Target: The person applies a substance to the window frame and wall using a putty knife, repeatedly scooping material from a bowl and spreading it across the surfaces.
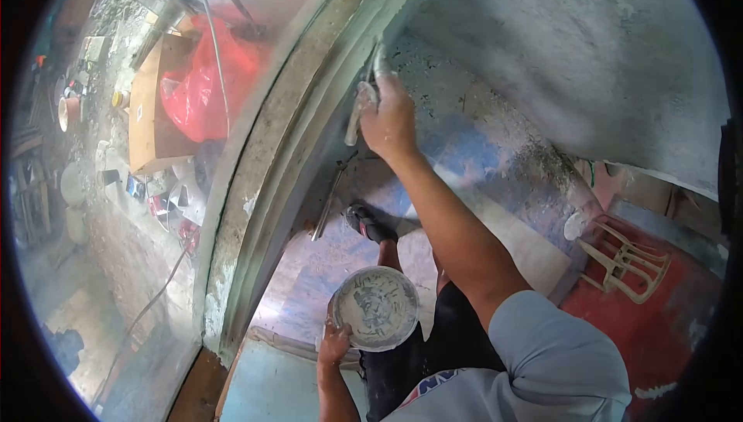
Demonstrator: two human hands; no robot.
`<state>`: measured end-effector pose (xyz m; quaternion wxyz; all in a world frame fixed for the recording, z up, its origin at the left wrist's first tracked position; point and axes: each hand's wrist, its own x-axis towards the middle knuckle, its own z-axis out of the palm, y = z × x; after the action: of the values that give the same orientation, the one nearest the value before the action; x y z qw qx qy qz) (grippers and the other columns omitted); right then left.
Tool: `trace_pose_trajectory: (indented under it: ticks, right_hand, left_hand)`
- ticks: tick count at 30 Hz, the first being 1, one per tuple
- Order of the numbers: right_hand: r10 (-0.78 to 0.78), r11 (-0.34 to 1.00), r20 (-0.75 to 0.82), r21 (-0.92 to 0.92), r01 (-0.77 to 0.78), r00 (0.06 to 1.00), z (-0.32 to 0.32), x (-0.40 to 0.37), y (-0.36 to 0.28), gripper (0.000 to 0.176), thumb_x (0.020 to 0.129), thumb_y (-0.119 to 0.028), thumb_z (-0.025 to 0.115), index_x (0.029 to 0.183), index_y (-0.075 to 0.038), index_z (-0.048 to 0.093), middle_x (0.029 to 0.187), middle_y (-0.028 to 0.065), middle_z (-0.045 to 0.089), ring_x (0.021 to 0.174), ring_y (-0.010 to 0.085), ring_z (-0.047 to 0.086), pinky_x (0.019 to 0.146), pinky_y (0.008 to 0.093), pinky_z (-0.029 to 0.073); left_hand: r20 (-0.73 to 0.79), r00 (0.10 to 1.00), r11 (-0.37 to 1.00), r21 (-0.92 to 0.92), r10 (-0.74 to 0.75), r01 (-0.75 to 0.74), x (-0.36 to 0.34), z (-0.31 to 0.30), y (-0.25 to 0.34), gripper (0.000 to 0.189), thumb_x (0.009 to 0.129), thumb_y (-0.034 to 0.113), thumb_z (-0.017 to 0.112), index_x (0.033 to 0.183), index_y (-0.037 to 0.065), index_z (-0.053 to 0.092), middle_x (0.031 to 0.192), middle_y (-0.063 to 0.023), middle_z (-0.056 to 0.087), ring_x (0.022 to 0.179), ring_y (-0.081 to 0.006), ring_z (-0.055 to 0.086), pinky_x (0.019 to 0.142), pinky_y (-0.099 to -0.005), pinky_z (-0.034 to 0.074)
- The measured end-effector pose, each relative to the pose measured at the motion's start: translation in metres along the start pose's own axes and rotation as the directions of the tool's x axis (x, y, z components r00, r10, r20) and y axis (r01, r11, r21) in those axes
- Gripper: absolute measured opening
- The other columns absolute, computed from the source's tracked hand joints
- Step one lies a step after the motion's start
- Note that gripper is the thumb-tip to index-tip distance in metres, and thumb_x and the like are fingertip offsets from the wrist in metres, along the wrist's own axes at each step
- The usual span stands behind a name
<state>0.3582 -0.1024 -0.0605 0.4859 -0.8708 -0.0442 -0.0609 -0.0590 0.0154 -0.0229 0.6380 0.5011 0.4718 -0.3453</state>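
Low in the view, my left hand (335,342) grips the left rim of a round bucket (377,308) with grey paste inside. The bucket is near my lap. Higher up, my right hand (389,116) is closed around the handle of a putty knife (355,116). One finger stretches up toward the grey-green frame (340,66), whose edge runs beside the hand. Whether the blade touches the frame is hard to make out.
Behind the clear pane on the left are a cardboard box (151,105) and a red plastic bag (203,89). A grey wall panel (573,58) stands at the upper right. A beige plastic chair (623,262) lies on a red floor (665,329). A thin strip (331,201) lies near my foot.
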Motion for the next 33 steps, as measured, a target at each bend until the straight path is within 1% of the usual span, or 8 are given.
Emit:
trace_pose_trajectory:
  ticks: [5,9,13,15,21,24,30,33]
  right_hand:
    - [-0.117,0.982,0.07,-0.138,0.126,0.991,0.021,-0.064,0.017,0.053,0.09,-0.009,0.057,0.137,0.006,0.042,0.107,0.0329,0.056,0.1,0.0509,0.055,0.087,0.0539,0.045]
    - [0.186,0.983,0.141,-0.031,-0.183,0.972,-0.001,-0.042,-0.009,0.046,0.091,-0.01,0.057,0.134,0.005,0.047,0.108,0.0317,0.057,0.101,0.0496,0.055,0.087,0.051,0.046]
    - [-0.007,0.99,0.083,-0.14,0.018,0.997,0.014,-0.031,-0.003,0.049,0.092,-0.012,0.056,0.136,0.006,0.043,0.112,0.0353,0.055,0.103,0.051,0.055,0.092,0.0499,0.046]
    - [0.149,0.976,0.208,-0.188,-0.11,0.967,0.019,-0.073,-0.007,0.052,0.091,-0.013,0.056,0.137,0.006,0.042,0.111,0.0372,0.055,0.104,0.052,0.055,0.095,0.0496,0.045]
    - [0.226,0.972,0.233,0.01,-0.235,0.946,-0.017,-0.139,0.019,0.055,0.087,-0.006,0.059,0.14,-0.001,0.044,0.105,0.0279,0.058,0.096,0.0476,0.057,0.08,0.0517,0.046]
    - [0.086,0.961,0.148,-0.275,-0.043,0.985,-0.036,-0.101,0.058,0.046,0.088,-0.007,0.059,0.133,0.001,0.051,0.116,0.0286,0.06,0.108,0.0461,0.057,0.089,0.0489,0.048]
    - [-0.381,0.902,-0.048,-0.237,0.36,0.923,-0.039,0.033,0.115,0.049,0.082,0.002,0.063,0.13,-0.004,0.057,0.116,0.0281,0.061,0.101,0.048,0.059,0.087,0.0486,0.05]
    - [-0.446,0.883,-0.023,-0.175,0.436,0.895,-0.041,0.071,0.114,0.054,0.079,0.006,0.06,0.131,-0.007,0.057,0.113,0.0237,0.063,0.104,0.0452,0.06,0.086,0.0466,0.052]
  left_hand:
    - [0.018,0.988,0.988,0.0,0.156,-0.156,0.001,0.0,0.009,0.077,0.075,-0.003,0.044,0.15,0.003,0.029,0.14,-0.0178,0.046,0.13,-0.0279,0.042,0.111,-0.0342,0.031]
    - [0.011,0.991,0.989,0.065,0.131,-0.131,-0.003,-0.001,0.013,0.078,0.075,-0.004,0.043,0.151,0.003,0.029,0.14,-0.0177,0.046,0.131,-0.028,0.042,0.112,-0.0342,0.03]
    - [-0.033,0.999,1.0,0.014,-0.004,0.005,0.001,-0.007,-0.013,0.078,0.074,-0.005,0.043,0.151,0.003,0.028,0.142,-0.018,0.044,0.132,-0.0282,0.041,0.112,-0.0344,0.031]
    - [-0.026,1.0,1.0,0.014,0.018,-0.018,0.004,-0.004,-0.005,0.079,0.074,-0.006,0.043,0.151,0.003,0.028,0.142,-0.0182,0.044,0.132,-0.0282,0.04,0.112,-0.0344,0.031]
    - [-0.004,0.981,0.979,0.057,0.195,-0.194,-0.007,0.009,0.026,0.078,0.074,-0.004,0.044,0.15,0.004,0.029,0.138,-0.0186,0.047,0.128,-0.0287,0.045,0.109,-0.0339,0.034]
    - [-0.03,0.977,0.978,-0.006,0.211,-0.211,-0.01,0.015,0.027,0.081,0.068,-0.003,0.045,0.148,0.005,0.033,0.131,-0.015,0.053,0.117,-0.0274,0.052,0.101,-0.034,0.042]
    - [-0.166,0.986,0.989,-0.148,0.007,-0.032,-0.018,0.058,0.055,0.079,0.068,-0.003,0.045,0.146,0.004,0.035,0.132,-0.0158,0.053,0.121,-0.0276,0.051,0.103,-0.0345,0.041]
    - [-0.164,0.975,0.989,0.01,0.15,-0.151,-0.007,0.081,0.046,0.079,0.068,-0.003,0.045,0.146,0.002,0.034,0.132,-0.0162,0.053,0.122,-0.0279,0.05,0.105,-0.0349,0.039]
